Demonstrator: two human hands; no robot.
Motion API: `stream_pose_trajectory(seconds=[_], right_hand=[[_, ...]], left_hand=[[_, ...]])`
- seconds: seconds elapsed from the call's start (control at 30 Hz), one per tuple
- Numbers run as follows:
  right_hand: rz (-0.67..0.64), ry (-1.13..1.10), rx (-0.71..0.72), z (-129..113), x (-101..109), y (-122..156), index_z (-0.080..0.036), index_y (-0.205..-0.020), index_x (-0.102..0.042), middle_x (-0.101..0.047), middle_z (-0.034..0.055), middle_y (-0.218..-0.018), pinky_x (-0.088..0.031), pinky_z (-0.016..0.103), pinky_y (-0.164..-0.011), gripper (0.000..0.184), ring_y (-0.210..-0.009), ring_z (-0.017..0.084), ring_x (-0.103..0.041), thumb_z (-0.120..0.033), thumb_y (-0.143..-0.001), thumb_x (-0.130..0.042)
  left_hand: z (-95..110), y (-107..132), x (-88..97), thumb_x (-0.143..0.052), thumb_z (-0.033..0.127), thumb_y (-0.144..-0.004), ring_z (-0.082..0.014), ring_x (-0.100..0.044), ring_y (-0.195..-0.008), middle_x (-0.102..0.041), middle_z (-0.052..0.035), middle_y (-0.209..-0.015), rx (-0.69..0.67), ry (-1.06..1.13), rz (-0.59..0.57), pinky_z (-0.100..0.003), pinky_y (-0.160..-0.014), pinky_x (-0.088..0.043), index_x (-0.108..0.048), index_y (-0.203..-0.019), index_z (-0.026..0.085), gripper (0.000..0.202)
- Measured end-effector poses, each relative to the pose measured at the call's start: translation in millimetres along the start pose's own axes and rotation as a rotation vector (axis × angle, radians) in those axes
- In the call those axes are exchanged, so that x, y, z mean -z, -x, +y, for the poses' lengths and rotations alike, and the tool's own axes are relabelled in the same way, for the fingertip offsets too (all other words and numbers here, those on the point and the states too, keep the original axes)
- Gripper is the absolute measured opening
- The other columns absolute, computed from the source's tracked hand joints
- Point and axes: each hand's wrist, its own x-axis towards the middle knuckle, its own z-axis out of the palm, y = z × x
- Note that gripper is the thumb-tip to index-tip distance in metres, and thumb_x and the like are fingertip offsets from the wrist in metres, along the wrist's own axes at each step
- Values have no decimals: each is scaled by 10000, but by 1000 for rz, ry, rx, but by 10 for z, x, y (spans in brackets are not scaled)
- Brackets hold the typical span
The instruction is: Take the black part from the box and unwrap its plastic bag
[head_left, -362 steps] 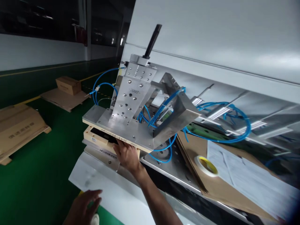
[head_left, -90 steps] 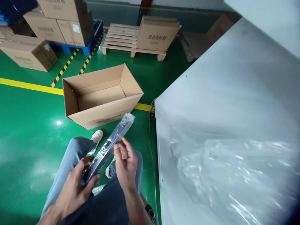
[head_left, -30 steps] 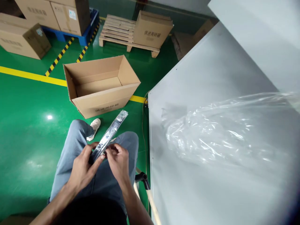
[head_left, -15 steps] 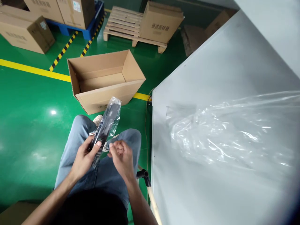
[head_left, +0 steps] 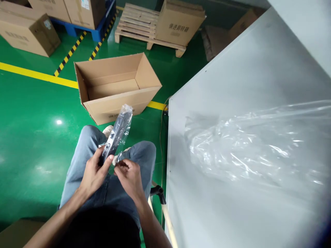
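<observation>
Over my lap, my left hand [head_left: 93, 173] grips the lower end of a long black part in a clear plastic bag [head_left: 118, 131], which points up and away from me. My right hand [head_left: 128, 175] is closed in a pinch at the bag's lower edge, right beside the left thumb. What the right fingertips pinch looks like the bag's plastic. I sit with both knees in blue jeans under the hands.
An open, empty cardboard box [head_left: 115, 86] lies on the green floor ahead. A grey-white table [head_left: 232, 103] fills the right, with crumpled clear plastic film [head_left: 258, 144] on it. Behind stand a wooden pallet [head_left: 139, 24], closed cartons [head_left: 178, 22] and a yellow floor line [head_left: 33, 74].
Earlier I reached under a metal fixture on the machine; since then I hold the bagged part over my lap. In the last half second my right fingers closed in on the bag's lower edge.
</observation>
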Motion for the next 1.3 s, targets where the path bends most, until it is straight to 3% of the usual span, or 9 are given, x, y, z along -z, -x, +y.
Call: stream_pose_trajectory(seconds=[0.17, 0.27, 0.43, 0.63, 0.83, 1.07, 1.17, 1.3], right_hand=[[-131, -85, -99, -55, 227, -83, -204, -634, -656, -689, 0, -596, -475, 240, -563, 143, -568, 146, -651, -277, -755, -678], [-138, -117, -123, -75, 296, -103, -209, -636, -645, -681, -1, -591, -514, 247, -589, 170, -584, 154, -670, -309, -758, -707], [-66, -157, -105, -98, 166, -17, -219, -754, -625, -685, 2, -647, -564, 267, -602, 289, -616, 168, -680, -477, -830, -731], [-132, -21, -15, -6, -52, 98, -212, -680, -623, -669, -2, -598, -499, 235, -549, 239, -560, 146, -643, -345, -876, -655], [-276, -85, -21, 16, 156, 57, -211, -686, -621, -687, 3, -603, -559, 248, -591, 300, -583, 160, -689, -416, -899, -671], [-384, -46, 0, -62, 356, -39, -197, -675, -680, -700, -6, -580, -502, 221, -545, 241, -533, 131, -641, -339, -867, -709], [-382, -56, -7, -62, 340, -58, -193, -651, -665, -691, -10, -579, -510, 219, -556, 263, -536, 123, -638, -332, -869, -716], [-280, -137, -95, -16, 224, -11, -192, -734, -653, -702, -3, -660, -568, 244, -573, 332, -587, 144, -683, -483, -866, -745]], left_hand=[[2, -47, -28, -606, 626, -941, -188, -602, -845, -701, -11, -897, 96, 217, 17, -272, -771, -484, -705, -1035, 189, 458], [18, -45, -71, -604, 612, -949, -180, -581, -827, -682, -4, -875, 60, 222, 34, -267, -747, -474, -692, -1026, 192, 435], [35, -18, -110, -590, 583, -961, -204, -613, -816, -712, -31, -941, -33, 59, 118, -309, -752, -492, -638, -1166, 206, 432], [24, 16, -125, -572, 591, -963, -224, -615, -776, -701, -40, -920, -22, -45, 173, -348, -735, -495, -591, -1249, 219, 470], [4, -71, -35, -590, 665, -933, -203, -586, -770, -676, -16, -863, 16, 116, 126, -306, -680, -490, -657, -1073, 213, 478], [46, -105, 20, -597, 674, -929, -227, -636, -884, -715, -33, -919, 42, 224, 54, -323, -800, -524, -701, -1072, 194, 511], [65, -95, 18, -571, 664, -945, -209, -612, -794, -700, -16, -871, 25, 160, 72, -314, -734, -512, -674, -1035, 216, 468], [59, -69, -1, -549, 639, -959, -200, -573, -659, -652, 12, -747, -5, -4, 152, -310, -611, -462, -634, -1070, 252, 411]])
